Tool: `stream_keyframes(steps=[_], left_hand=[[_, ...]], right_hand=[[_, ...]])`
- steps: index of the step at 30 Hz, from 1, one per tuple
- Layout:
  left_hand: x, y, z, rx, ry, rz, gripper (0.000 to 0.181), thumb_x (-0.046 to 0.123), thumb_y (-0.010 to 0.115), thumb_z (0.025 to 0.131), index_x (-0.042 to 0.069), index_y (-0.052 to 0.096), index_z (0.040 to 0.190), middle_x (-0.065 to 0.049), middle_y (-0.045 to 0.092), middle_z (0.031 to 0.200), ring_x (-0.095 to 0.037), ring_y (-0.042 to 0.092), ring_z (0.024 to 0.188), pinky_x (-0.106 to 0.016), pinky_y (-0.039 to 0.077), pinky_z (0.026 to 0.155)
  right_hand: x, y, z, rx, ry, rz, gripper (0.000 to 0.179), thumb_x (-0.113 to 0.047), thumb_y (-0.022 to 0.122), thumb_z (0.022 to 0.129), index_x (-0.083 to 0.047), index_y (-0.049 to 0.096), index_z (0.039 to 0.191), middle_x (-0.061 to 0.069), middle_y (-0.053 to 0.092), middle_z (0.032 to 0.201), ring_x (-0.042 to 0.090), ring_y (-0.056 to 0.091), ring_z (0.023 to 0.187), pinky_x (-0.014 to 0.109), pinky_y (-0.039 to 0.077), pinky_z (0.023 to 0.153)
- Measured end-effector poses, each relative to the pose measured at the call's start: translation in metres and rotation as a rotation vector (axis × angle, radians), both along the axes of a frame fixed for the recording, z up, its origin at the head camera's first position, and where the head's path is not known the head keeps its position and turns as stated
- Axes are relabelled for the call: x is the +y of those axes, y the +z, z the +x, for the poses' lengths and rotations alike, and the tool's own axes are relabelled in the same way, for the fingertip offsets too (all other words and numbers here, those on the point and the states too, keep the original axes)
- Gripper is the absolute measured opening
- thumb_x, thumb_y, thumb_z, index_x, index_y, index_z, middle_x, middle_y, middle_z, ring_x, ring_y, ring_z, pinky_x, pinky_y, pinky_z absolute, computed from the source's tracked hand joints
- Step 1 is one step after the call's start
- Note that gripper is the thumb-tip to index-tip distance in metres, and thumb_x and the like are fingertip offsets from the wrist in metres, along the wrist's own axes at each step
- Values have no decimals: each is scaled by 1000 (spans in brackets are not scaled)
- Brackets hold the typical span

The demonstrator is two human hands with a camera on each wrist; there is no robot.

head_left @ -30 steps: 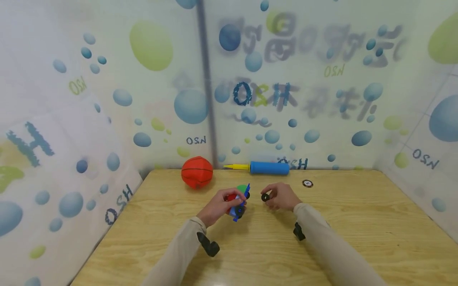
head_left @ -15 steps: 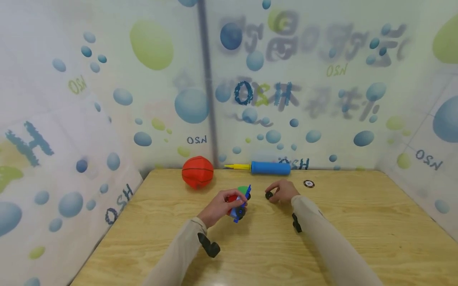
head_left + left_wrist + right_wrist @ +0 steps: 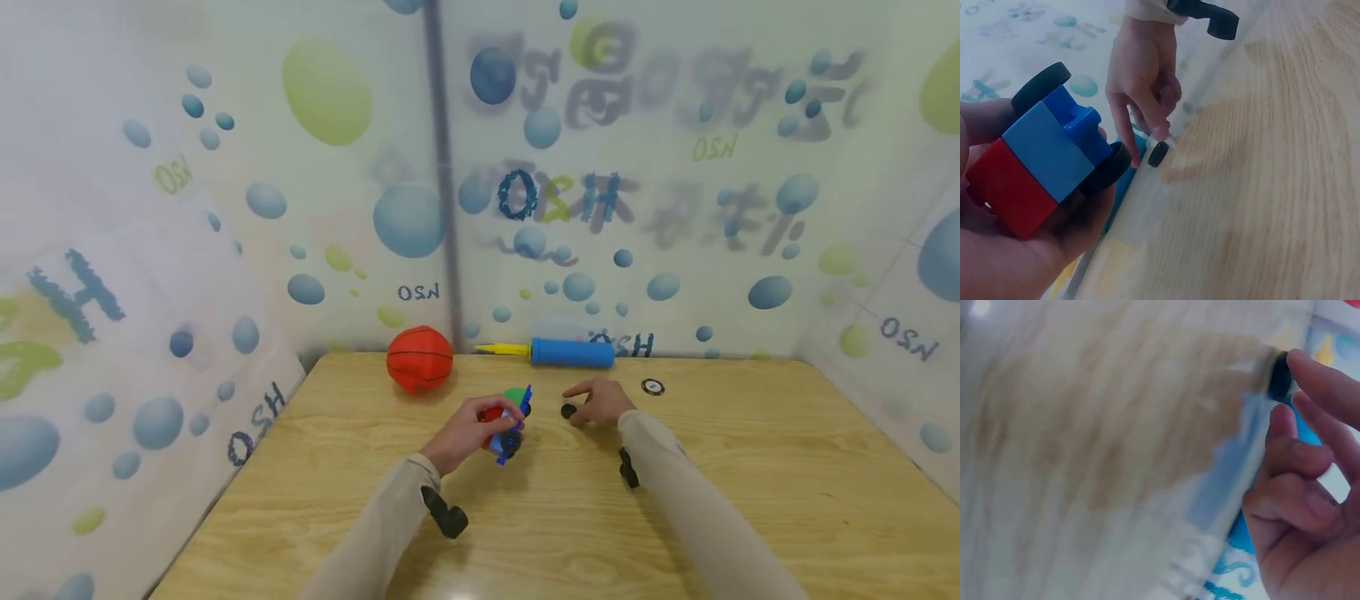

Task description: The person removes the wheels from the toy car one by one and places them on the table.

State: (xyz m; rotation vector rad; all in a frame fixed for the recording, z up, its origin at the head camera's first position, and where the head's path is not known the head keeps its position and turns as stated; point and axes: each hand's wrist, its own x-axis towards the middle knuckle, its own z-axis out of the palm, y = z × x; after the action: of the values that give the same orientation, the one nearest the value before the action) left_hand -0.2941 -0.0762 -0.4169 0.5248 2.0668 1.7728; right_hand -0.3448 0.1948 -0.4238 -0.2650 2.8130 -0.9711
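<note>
My left hand (image 3: 467, 435) grips a toy block car (image 3: 1050, 150) with red and blue blocks, a green piece and black wheels. In the head view, the car is tilted above the table. To its right, a small black toy tire (image 3: 568, 411) is at the fingertips of my right hand (image 3: 606, 403). One digit touches the tire while a straight finger stands apart from it, as the left wrist view shows. The other fingers of that hand are bent under the palm. The right wrist view also has the tire (image 3: 1280, 376) against one fingertip.
A red ball (image 3: 420, 360) with black lines sits at the back left of the wooden table (image 3: 570, 525). Along the back edge lies a blue hand pump (image 3: 572, 352) with a yellow nozzle. A round chip (image 3: 653, 387) lies right of my right hand. Printed walls enclose the table.
My right hand has moved slightly right and lowered the toy tire toward the table; its fingers have spread from their pinch. My left hand still holds the toy block car in nearly the same place.
</note>
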Motion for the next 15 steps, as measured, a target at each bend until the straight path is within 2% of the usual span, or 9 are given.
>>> stream_keyframes(steps=[4,6,8,11,14,15], left_hand=[[3,-1,0,11,36,4,20,17,56,103,6,66,117,-24,67,123,-16,69,97,-28,57,80],[4,-2,0,12,60,12,20,17,56,103,5,65,117,-25,65,125,-15,68,97,-27,56,79],[5,-2,1,18,87,28,20,16,56,103,4,65,117,-27,63,128,-13,67,96,-26,55,77],[7,-2,1,31,125,57,22,17,56,103,5,65,120,-28,60,132,-12,64,97,-25,54,76],[7,-1,2,27,140,87,27,19,56,103,8,64,127,-28,57,136,-13,64,99,-26,56,79],[7,-2,2,25,142,92,29,20,55,103,10,63,130,-28,56,137,-13,64,100,-27,57,80]], right_hand=[[-1,10,12,37,31,-51,41,-12,76,87,-8,69,127,13,73,90,20,64,70,30,49,60],[-3,15,19,58,71,-98,38,-13,75,89,-6,69,126,10,72,86,22,64,69,31,50,60],[-5,18,25,69,109,-164,35,-13,73,90,-6,70,124,9,71,85,25,63,68,34,52,60],[-9,22,35,71,174,-277,32,-11,72,91,-5,70,122,16,71,86,34,61,67,36,52,58],[-14,24,45,51,228,-369,29,-12,71,93,-7,71,121,25,69,89,44,58,69,36,48,53],[-16,24,48,45,244,-386,28,-14,71,93,-9,71,120,25,69,89,45,58,70,35,47,52]])
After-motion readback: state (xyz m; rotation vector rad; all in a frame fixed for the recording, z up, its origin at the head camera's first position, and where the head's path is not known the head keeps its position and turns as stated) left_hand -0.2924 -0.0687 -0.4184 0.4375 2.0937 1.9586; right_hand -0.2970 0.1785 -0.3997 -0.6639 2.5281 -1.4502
